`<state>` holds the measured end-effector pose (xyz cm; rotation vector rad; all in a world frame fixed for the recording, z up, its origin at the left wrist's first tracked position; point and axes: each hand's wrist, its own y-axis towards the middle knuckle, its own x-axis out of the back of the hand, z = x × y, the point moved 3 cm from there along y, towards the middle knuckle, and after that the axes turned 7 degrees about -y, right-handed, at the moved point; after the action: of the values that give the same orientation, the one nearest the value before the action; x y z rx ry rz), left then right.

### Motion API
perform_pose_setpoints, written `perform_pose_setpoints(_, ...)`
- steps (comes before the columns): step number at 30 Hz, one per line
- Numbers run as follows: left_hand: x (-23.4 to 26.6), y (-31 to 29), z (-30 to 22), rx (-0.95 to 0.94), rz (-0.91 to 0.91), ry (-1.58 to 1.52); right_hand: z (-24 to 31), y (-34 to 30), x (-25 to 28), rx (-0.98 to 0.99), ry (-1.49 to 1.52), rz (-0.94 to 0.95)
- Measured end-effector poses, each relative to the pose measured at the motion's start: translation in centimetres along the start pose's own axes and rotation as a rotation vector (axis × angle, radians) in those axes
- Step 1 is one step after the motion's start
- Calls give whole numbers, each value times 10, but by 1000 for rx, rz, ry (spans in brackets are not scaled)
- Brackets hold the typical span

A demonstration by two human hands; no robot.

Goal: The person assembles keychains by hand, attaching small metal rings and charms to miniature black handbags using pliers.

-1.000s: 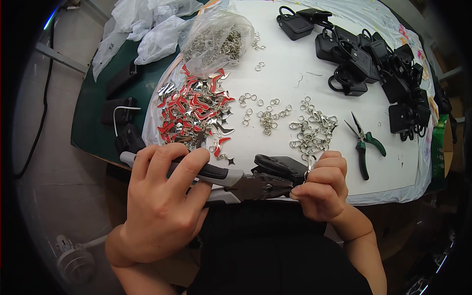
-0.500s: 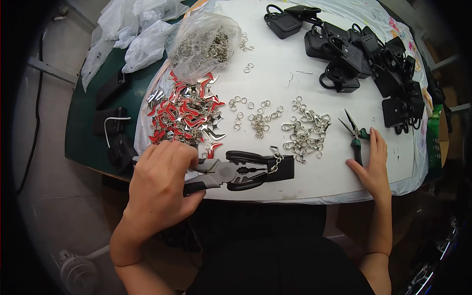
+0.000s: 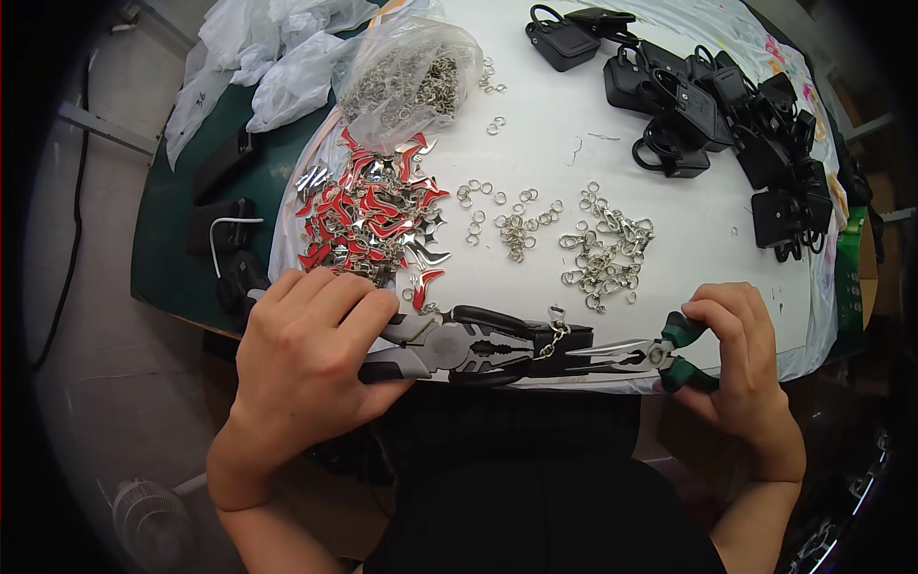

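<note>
Left grip [image 3: 308, 356] is wrapped around grey pliers [image 3: 442, 346], right grip [image 3: 744, 352] around green-handled pliers [image 3: 657, 355]; between, at the desk's [image 3: 727, 277] near edge, chain [image 3: 549, 346] on the black case [image 3: 580, 336] is best gripped squarely

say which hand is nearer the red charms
Left. The left hand is just below the red charms in the picture; the right hand is far to their right, holding green-handled pliers.

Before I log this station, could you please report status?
Left hand gripping combination pliers; right hand, needle-nose pliers. Black mini handbag at their tips, metal chain across it. Red charms near left hand.
</note>
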<state>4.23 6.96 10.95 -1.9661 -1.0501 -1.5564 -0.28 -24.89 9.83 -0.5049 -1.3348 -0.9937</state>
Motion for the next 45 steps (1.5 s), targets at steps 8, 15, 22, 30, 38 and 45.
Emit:
perform_pose_setpoints(8, 5, -6, 0, 5, -32, -37, 15, 15, 8, 110, -137, 53)
perform_pose_setpoints(15, 6, -14, -3, -97, -161, 77, 17, 17, 2, 18, 110, 161)
perform_pose_setpoints(22, 9, -15, -7, -92, -184, 116, 16, 16, -2, -14, 176, 190)
perform_pose_setpoints(30, -14, -22, -4, 162, -34, -173, 6, 11, 0, 5, -21, 150)
perform_pose_setpoints(38, -96, -41, -26, 191, -97, -267, -19, 6, 5, -22, -85, 117)
perform_pose_setpoints(45, -101, -7, -30, 257, -330, -775, -17, 13, -17, 2, 188, 127)
